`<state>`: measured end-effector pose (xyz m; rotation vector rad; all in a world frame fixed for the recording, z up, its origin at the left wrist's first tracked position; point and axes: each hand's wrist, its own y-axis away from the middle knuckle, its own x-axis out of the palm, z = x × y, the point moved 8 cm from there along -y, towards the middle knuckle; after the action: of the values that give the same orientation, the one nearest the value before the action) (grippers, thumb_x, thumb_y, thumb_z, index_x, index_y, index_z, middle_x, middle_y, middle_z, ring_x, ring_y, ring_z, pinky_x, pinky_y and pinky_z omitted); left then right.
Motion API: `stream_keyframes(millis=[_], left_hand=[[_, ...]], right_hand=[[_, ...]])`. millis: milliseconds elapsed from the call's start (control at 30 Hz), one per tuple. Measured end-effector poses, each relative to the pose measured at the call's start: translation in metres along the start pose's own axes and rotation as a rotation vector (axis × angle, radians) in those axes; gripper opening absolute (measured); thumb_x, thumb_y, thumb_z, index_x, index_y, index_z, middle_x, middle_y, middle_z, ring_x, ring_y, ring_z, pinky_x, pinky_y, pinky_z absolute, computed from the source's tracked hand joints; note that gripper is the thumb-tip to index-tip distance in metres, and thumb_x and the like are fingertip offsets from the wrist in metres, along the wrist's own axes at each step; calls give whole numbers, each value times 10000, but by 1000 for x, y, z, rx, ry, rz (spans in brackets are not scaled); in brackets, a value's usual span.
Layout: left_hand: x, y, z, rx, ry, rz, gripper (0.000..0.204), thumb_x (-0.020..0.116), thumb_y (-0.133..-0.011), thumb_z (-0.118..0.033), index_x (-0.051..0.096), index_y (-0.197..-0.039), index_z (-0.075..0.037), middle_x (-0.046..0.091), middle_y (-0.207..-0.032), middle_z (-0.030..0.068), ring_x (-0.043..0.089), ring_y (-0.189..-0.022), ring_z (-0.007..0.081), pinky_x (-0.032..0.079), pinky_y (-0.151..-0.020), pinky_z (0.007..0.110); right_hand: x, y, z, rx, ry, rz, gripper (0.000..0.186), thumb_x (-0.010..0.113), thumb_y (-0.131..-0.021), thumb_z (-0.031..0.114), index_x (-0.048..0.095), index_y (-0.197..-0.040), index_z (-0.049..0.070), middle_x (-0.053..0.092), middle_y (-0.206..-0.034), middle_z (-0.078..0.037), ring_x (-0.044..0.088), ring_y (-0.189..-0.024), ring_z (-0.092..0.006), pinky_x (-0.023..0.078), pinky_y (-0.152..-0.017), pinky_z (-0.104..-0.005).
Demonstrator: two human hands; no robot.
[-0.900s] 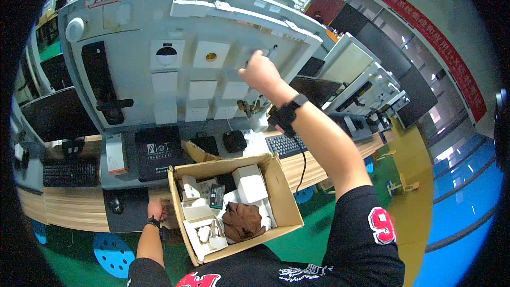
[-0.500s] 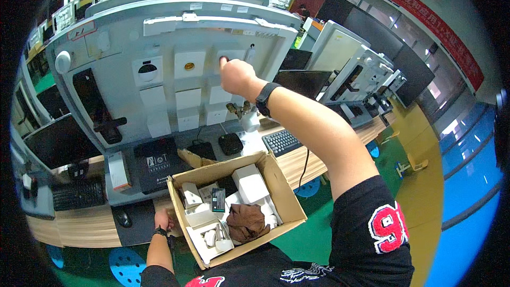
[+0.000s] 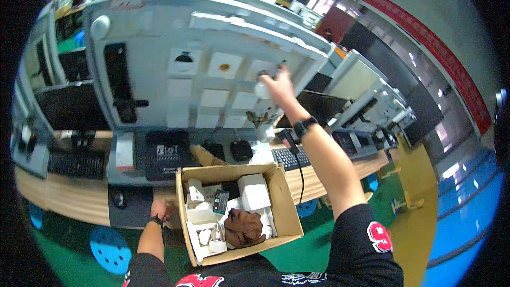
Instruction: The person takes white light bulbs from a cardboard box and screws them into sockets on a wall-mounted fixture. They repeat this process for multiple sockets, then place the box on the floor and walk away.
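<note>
My right hand (image 3: 279, 86) reaches up to the upright grey panel (image 3: 154, 37), smeared by motion. Its thumb touches or nearly touches a blurred white round piece (image 3: 262, 91), and whether my fingers hold this piece is unclear. White square plates (image 3: 215, 98) sit in rows on the panel, one with a yellow round centre (image 3: 224, 67). At the lower left, my left hand (image 3: 160, 210) is curled at the side of an open cardboard box (image 3: 289, 218). Inside lie white boxes (image 3: 254, 191), a small dark pack (image 3: 220, 201), a brown cloth (image 3: 243, 227) and white fittings (image 3: 211, 236).
Below the panel stand a dark flat box (image 3: 166, 154), a small black device (image 3: 241, 150) and a brassy valve (image 3: 260, 118). A keyboard (image 3: 291, 158) and a hanging black cable (image 3: 302, 180) are at the right. A mouse (image 3: 118, 199) lies left; a blue stool (image 3: 110, 250) stands below.
My right hand has left the upper right plate and moved right. The white round piece now shows beneath its thumb. The view has shifted; my left hand stays by the box.
</note>
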<state>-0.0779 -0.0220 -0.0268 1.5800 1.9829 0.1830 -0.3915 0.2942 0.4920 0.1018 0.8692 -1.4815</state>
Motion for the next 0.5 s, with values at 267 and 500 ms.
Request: stream_keyframes(millis=[267,500], left_hand=[[-5,-3,22,-181,180,20,449,413,-902,-306,551,-650,38,568,-528,150,537,-387,226,359,-331,331],[-19,-7,45,-20,-62,-62,437,419,-892,-277,585,-640,39,580,-540,145,568,-414,244,390,-350,345]], right_hand=[[86,32,-46,884,-1525,198,395,687,-782,305,469,-956,25,551,-823,-112,597,-671,-240,519,-512,-303],[34,3,32,105,437,214,433,734,-697,263,529,-902,-59,644,-836,-175,665,-733,-232,526,-538,-295]])
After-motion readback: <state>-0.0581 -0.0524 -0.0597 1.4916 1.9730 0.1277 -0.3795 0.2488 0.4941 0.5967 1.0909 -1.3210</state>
